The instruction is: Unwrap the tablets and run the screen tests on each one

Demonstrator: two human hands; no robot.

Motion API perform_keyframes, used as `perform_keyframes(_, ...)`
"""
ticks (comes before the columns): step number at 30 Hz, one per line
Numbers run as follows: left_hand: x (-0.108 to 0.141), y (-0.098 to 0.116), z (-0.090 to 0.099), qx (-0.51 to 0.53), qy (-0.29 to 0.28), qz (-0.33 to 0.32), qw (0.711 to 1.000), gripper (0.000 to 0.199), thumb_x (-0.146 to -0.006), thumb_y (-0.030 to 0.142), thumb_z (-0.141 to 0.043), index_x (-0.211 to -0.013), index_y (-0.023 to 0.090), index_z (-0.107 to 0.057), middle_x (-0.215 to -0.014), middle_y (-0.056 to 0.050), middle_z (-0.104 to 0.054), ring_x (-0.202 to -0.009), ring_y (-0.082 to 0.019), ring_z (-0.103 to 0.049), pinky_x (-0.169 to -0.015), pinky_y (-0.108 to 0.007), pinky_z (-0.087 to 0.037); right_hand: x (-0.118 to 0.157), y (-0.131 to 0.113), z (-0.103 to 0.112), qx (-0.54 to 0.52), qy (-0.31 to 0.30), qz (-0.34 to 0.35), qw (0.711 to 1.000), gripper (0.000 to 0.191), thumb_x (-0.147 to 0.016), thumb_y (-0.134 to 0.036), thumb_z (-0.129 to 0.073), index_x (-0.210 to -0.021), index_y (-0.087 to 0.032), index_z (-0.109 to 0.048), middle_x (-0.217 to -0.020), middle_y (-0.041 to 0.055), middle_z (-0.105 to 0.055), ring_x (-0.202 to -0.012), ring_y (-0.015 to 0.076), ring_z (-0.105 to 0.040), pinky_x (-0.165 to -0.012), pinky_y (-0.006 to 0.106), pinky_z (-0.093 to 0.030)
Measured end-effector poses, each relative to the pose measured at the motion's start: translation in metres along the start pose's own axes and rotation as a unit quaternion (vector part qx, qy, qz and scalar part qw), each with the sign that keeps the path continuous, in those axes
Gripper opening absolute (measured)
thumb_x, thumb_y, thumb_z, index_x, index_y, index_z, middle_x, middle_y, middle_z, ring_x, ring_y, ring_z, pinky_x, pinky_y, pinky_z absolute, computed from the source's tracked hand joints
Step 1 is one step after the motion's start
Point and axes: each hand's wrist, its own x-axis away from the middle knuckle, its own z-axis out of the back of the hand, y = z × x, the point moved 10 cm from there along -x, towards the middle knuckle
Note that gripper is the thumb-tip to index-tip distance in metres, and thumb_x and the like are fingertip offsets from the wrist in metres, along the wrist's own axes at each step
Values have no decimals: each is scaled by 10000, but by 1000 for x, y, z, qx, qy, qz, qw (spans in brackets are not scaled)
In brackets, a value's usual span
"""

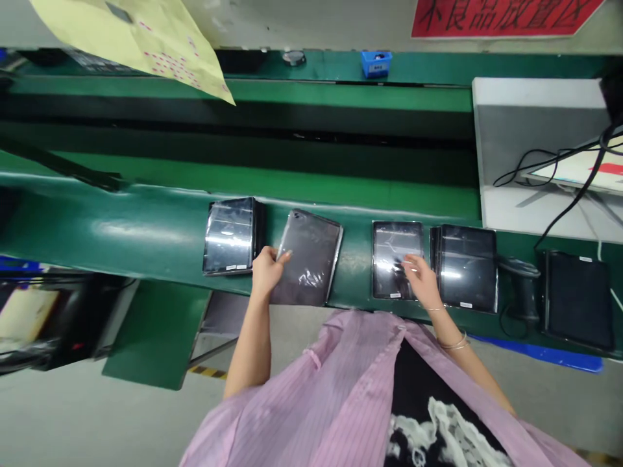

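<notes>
Observed from beside the line: a long green conveyor bench (146, 230) fills the view, with a white shelf unit (501, 130) at its right end holding a cabled panel, and a pink striped smock (302, 402) on the worker along the near edge. A yellow paper sheet (146, 45) marked with pink dots hangs into the top of the view, beside a red sign (506, 16) (its characters partly cut off by the frame). Along the near part of the bench, left to right, lie a film-wrapped tablet stack (232, 237), a tilted grey tablet (311, 256), a single film-wrapped tablet (396, 250), a second tablet stack (467, 267), a handheld barcode scanner (523, 285) and a black tablet (579, 299). The left hand (267, 271) sits at the tilted grey tablet's left edge, fingers together against it; whether they are clamped on it, I cannot tell. The right hand (421, 279) lies on the single tablet's lower right, fingers slightly apart, resting on the film without gripping. Good handling here, in my judgement: hold tablets by their edges, keep the film flat and square each one to the bench edge. A small blue bin (376, 63) sits on the far rail
</notes>
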Motion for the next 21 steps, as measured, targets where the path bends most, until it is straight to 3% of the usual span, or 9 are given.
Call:
perform_keyframes(2,22,38,21,91,25,-57,994,327,-740,451,-615,-666,200,-420,-585,31,-492,-558,-116,-451,-559,-233,-305,1,-14,-20,-80,-66,-22,994,524,-815,-522,-553,-1231,-211,-483,-1226,144,-599,-1001,233,-646,-870,426,-534)
perform_keyframes(4,41,66,29,208,8,-64,976,360,-711,452,-637,-639,200,-391,-516,64,-399,-487,-84,-356,-506,-219,-251,2,-33,-34,-153,-110,-43,981,694,-774,-555,-620,-1339,-233,-376,-1337,158,-517,-1123,251,-594,-953,459,-496)
perform_keyframes(6,52,84,18,340,-50,-27,939,379,-682,474,-657,-664,207,-388,-491,81,-384,-442,-74,-331,-464,-204,-236,2,-58,-44,-203,-145,-48,967,794,-757,-576,-641,-1395,-243,-306,-1403,161,-450,-1215,271,-530,-983,475,-477)
perform_keyframes(8,61,102,-3,435,-113,7,893,417,-652,512,-678,-711,217,-389,-507,77,-454,-424,-83,-382,-440,-198,-275,1,-84,-46,-249,-160,-28,955,757,-787,-576,-610,-1400,-244,-315,-1403,144,-455,-1244,269,-503,-1000,468,-468)
perform_keyframes(11,70,124,-28,461,-127,-10,878,406,-699,548,-629,-769,219,-402,-587,44,-539,-489,-118,-489,-478,-222,-369,-4,-103,-22,-255,-83,15,963,663,-814,-500,-619,-1376,-248,-372,-1396,90,-472,-1274,234,-469,-1105,440,-369)
perform_keyframes(13,76,136,-42,398,-86,-51,912,312,-799,501,-538,-823,206,-442,-696,-2,-583,-630,-153,-566,-583,-260,-435,-6,-96,0,-209,-11,18,978,725,-785,-451,-667,-1402,-250,-343,-1445,76,-416,-1314,229,-420,-1146,441,-301)
perform_keyframes(16,86,153,-73,207,-50,-88,973,212,-871,376,-491,-877,164,-494,-919,-107,-609,-931,-231,-592,-820,-353,-458,-8,-61,26,-133,50,-13,990,835,-745,-438,-694,-1441,-228,-284,-1479,103,-361,-1332,253,-394,-1145,464,-282)
perform_keyframes(18,91,160,-106,106,-98,-78,986,237,-889,366,-496,-935,134,-512,-1017,-153,-596,-1024,-262,-574,-893,-381,-439,-11,-31,38,-89,76,-38,992,850,-721,-442,-701,-1433,-201,-304,-1437,129,-411,-1289,273,-441,-1116,475,-315)
perform_keyframes(21,97,165,-146,66,-171,-55,981,295,-891,362,-523,-1014,94,-509,-1110,-198,-573,-1020,-279,-593,-871,-379,-447,-18,12,42,-57,83,-60,993,843,-693,-454,-702,-1406,-172,-351,-1385,149,-468,-1243,284,-484,-1083,478,-355)
